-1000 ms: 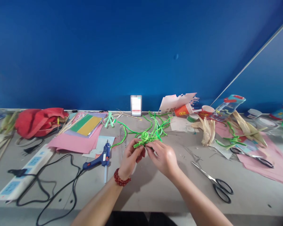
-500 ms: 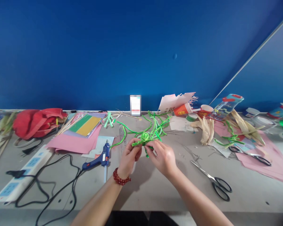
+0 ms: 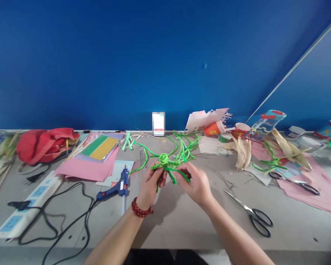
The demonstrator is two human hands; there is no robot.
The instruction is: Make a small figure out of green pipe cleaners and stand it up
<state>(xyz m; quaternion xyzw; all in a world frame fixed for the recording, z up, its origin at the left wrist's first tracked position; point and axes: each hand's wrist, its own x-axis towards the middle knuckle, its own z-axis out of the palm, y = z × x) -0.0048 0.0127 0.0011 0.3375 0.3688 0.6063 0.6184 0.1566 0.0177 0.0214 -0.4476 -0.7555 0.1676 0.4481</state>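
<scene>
Your left hand pinches the coiled green piece, apparently to steady it, while your right hand, just beside, grips a strand.

Workspace, handicraft type, possibly a craft room or small workshop: one grey table set against a blue wall. Contents showing this use: glue gun and power strip; two pairs of scissors; ruler; pink paper sheets; green fuzzy stems, bundled and loose; dried husks; orange paper cups.
</scene>
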